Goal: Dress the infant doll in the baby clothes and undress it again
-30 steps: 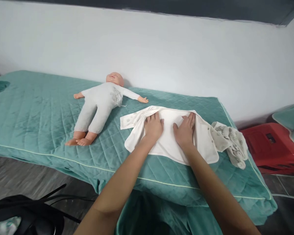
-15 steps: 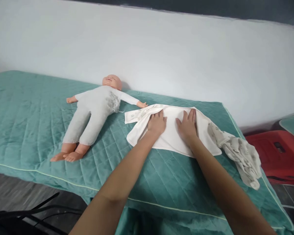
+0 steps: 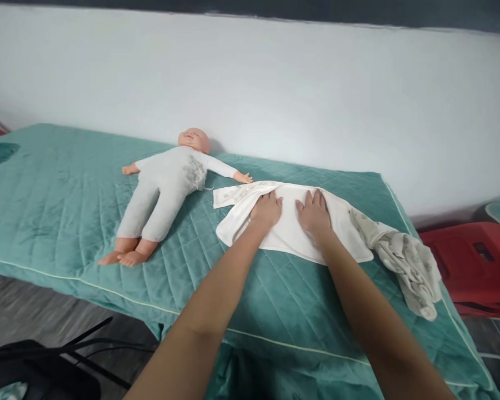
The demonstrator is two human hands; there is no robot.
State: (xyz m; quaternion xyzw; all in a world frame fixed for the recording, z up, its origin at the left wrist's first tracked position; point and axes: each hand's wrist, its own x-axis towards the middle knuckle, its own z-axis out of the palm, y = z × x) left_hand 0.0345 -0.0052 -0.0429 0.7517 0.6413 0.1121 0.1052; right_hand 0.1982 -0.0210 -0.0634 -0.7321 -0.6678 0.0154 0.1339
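i have my left hand (image 3: 267,210) and right hand (image 3: 314,212) spread wide and flat, gripping nothing, on the white baby top (image 3: 291,236) lying on the bed (image 3: 66,194) beside the doll (image 3: 166,183); it looks smoothed but unfolded.

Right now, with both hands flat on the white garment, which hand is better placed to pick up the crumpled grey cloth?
Probably the right hand: the grey cloth lies at the right end of the white garment, on that side. The left hand rests nearer the doll and would have to cross over.
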